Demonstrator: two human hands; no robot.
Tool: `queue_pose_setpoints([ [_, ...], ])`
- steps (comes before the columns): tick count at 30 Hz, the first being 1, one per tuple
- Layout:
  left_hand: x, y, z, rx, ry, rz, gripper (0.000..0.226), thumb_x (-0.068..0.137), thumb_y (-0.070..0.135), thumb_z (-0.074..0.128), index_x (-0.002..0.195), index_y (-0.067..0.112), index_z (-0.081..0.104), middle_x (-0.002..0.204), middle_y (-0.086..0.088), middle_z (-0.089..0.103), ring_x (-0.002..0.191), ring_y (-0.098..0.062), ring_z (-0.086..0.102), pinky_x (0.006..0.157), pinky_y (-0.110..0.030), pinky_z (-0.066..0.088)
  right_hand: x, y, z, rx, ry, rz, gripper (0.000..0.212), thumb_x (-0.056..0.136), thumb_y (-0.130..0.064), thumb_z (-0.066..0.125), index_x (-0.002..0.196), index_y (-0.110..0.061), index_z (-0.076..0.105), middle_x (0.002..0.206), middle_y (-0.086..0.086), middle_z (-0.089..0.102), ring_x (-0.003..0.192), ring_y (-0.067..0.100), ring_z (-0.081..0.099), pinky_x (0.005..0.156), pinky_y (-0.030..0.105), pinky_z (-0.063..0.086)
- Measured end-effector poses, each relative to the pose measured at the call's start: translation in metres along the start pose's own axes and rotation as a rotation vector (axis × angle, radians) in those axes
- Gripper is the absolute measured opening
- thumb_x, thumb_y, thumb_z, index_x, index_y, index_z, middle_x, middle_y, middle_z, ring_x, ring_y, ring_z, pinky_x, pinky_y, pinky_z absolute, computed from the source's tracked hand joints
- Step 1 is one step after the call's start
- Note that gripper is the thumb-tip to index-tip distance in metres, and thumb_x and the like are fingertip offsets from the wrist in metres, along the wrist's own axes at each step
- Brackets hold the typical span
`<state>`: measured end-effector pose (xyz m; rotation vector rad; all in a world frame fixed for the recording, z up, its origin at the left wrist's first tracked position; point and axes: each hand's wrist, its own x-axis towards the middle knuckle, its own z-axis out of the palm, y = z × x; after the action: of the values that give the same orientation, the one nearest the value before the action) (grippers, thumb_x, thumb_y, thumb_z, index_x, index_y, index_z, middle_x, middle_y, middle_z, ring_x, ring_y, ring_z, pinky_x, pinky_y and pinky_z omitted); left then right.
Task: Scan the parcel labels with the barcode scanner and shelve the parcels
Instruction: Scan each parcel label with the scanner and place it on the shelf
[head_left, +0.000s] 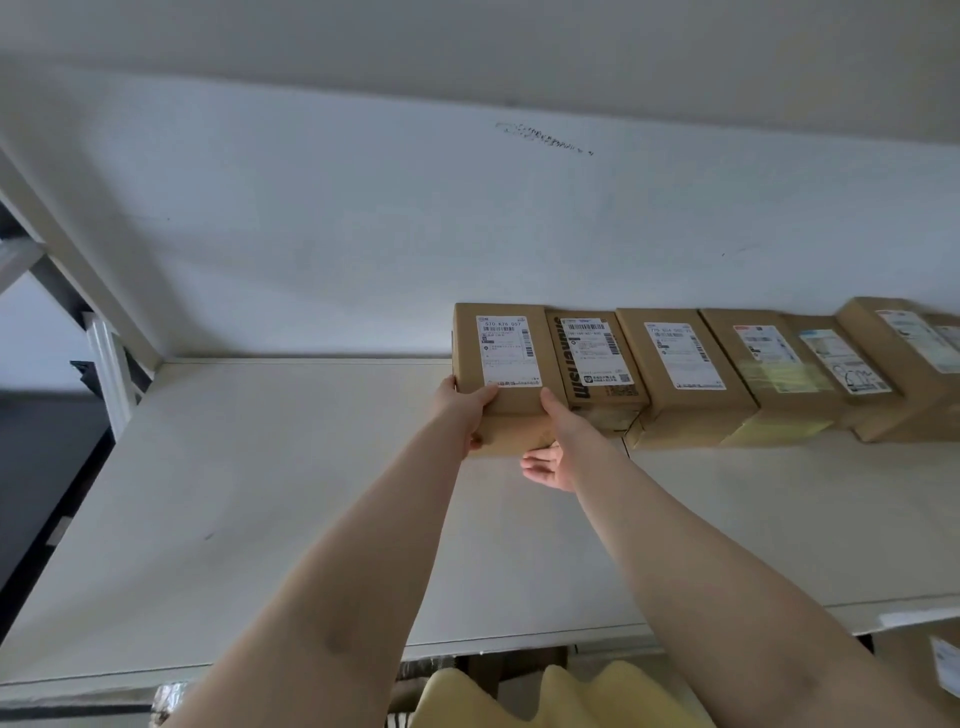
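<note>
Nearest me, yellow foam (561, 696) shows below the front edge of the pale shelf board (260, 519), across which both my bare forearms reach. My left hand (465, 410) grips the near left corner of the cardboard parcel (501, 364), thumb on its top by the white label (506, 351), while my right hand (558, 441) holds its near right edge with thumb up top and fingers spread loosely below. The parcel sits on the board touching the left end of a row of parcels (727, 364) along the back edge, against the white wall (363, 234).
</note>
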<state>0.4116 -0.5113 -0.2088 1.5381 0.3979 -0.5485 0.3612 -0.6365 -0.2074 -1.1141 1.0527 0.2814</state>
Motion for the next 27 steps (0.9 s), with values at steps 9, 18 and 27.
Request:
queue_pose_setpoints([
  [9,-0.024,-0.046,-0.028,-0.062,0.044,-0.047,0.077,0.092,0.051,0.066,0.154,0.018,0.034,0.147,-0.009,0.047,0.128,-0.027,0.049,0.111,-0.046,0.044,-0.005,0.017,0.003,-0.135,0.054,-0.102,0.087,0.084,-0.077,0.051,0.140,-0.012,0.042,0.118,0.018,0.060,0.111,0.033,0.062,0.099,0.046,0.051],
  [18,-0.087,-0.101,-0.129,-0.378,0.100,-0.111,0.008,0.099,0.009,0.061,0.097,0.014,0.068,0.093,-0.002,0.069,0.086,-0.015,0.065,0.093,-0.034,0.053,-0.038,0.133,0.039,-0.073,-0.205,-0.122,0.018,0.098,-0.017,0.060,0.108,-0.003,0.064,0.090,0.011,0.070,0.077,0.021,0.065,0.074,0.031,0.052],
  [27,-0.199,-0.214,-0.283,-0.704,0.278,-0.122,0.011,0.096,0.004,0.062,0.098,0.012,0.069,0.086,0.001,0.075,0.081,-0.013,0.068,0.076,-0.025,0.052,-0.124,0.253,0.154,-0.223,-0.535,-0.103,0.012,0.097,-0.014,0.057,0.096,-0.008,0.067,0.083,0.008,0.073,0.070,0.017,0.067,0.063,0.024,0.053],
])
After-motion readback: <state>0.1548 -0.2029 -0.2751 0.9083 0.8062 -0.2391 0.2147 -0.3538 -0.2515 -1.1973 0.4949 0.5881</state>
